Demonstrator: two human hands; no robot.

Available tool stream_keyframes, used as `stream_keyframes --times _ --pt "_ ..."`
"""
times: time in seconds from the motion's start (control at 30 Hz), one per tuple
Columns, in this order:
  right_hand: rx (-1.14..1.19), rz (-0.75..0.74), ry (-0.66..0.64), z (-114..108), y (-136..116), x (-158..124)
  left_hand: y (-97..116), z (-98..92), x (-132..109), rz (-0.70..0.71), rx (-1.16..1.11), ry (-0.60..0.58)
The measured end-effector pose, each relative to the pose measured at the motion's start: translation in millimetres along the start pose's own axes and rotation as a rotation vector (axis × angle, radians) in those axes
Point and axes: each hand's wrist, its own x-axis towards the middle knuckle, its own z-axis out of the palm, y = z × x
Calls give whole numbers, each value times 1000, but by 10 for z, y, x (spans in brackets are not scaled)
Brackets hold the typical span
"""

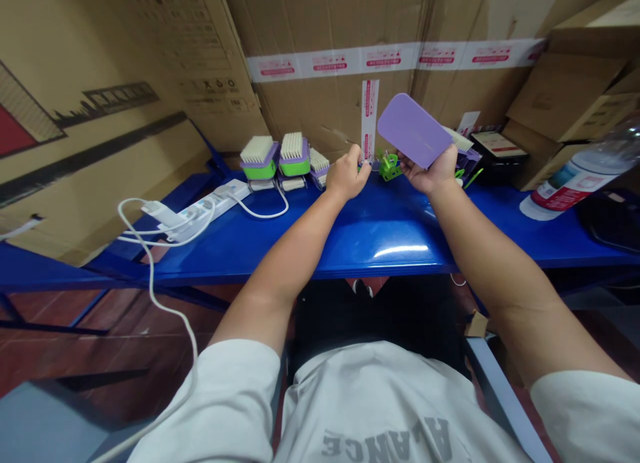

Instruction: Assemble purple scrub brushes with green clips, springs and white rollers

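Left of centre: purple-and-green plastic brushes (pixel 296 153), white bristles up | Centre: left hand (pixel 345 173), fingers curled, grip I can't tell | Beside it: bright-green plastic piece (pixel 389 166) | Upper right of centre: flat purple plastic panel (pixel 415 131), clamped in right hand (pixel 434 172)

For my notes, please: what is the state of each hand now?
Left hand: fingers curled; whether holding anything cannot be told.
Right hand: holding the purple plate.
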Motion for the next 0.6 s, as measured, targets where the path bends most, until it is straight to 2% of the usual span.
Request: stream_keyframes --times 0.1,0.3,0.47,0.53,0.6 --pt "-9 -15 -13 -22 15 21 51 11 -23 -8 48 -7" --pt "20 0 -18 -55 46 62 144 -31 -68 58 173 -123" --pt "19 -9 -11 -54 47 55 313 -69 -76 177 267 -313" --pt "23 -6 -15 -55 46 55 381 -77 -78 159 330 -404" --pt "28 -1 -22 -50 39 48 420 -76 -80 131 344 -436"
